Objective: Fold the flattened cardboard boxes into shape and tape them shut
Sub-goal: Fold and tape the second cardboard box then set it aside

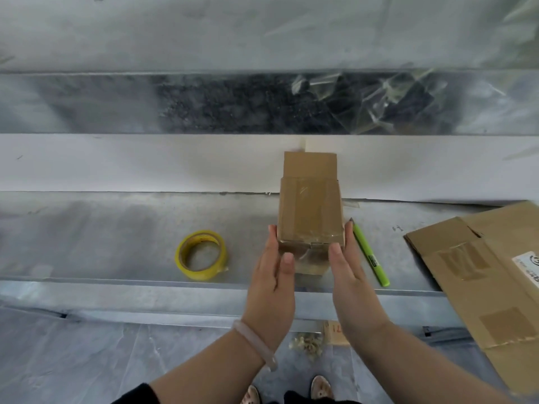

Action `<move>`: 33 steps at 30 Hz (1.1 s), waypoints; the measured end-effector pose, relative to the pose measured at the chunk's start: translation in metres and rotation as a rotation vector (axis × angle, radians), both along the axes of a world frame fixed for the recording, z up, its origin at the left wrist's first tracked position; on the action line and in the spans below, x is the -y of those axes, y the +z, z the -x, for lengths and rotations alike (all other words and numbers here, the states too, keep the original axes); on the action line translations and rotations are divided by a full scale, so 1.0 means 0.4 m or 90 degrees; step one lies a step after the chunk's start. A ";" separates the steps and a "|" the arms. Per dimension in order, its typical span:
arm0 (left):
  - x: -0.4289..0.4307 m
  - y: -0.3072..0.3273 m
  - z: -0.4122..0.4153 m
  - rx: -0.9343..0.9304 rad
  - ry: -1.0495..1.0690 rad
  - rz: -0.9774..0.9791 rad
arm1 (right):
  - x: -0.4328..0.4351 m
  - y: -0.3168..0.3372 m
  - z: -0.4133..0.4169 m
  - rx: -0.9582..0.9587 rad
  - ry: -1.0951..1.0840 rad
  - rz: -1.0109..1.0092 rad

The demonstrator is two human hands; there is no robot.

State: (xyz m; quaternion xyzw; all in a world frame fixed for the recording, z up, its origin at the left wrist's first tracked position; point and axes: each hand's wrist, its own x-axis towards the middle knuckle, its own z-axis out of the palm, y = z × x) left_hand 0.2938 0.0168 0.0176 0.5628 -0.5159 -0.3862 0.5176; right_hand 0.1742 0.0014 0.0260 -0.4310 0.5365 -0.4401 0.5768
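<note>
Box (310, 211) sat on the counter (116, 243), pressed between the flat left hand (274, 275) and right hand (350, 272), fingers straight; its far flap (310, 164) still looked open, so next it probably needed folding and the yellow tape roll (201, 255).

Small taped cardboard box (310, 211) stands on the metal surface (102, 243), its far flap raised; left grip (271, 275) and right grip (347, 269) press flat on its sides, fingers straight, thumbs on the near face; yellow tape roll (201, 255) lies left of the box, near the front edge; green marker (370, 255) lies just beside the right grip; flattened cardboard (484, 272) overhangs the front edge at the right.
</note>
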 end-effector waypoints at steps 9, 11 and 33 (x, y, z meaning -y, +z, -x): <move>0.083 0.026 0.049 0.023 0.173 -0.119 | 0.044 -0.005 -0.040 -0.133 -0.175 0.055; 0.095 0.019 0.055 0.068 0.193 -0.114 | 0.042 0.006 -0.035 -0.112 -0.193 0.068; 0.067 -0.036 0.042 0.112 0.114 -0.032 | 0.039 -0.013 0.021 -0.096 -0.051 0.085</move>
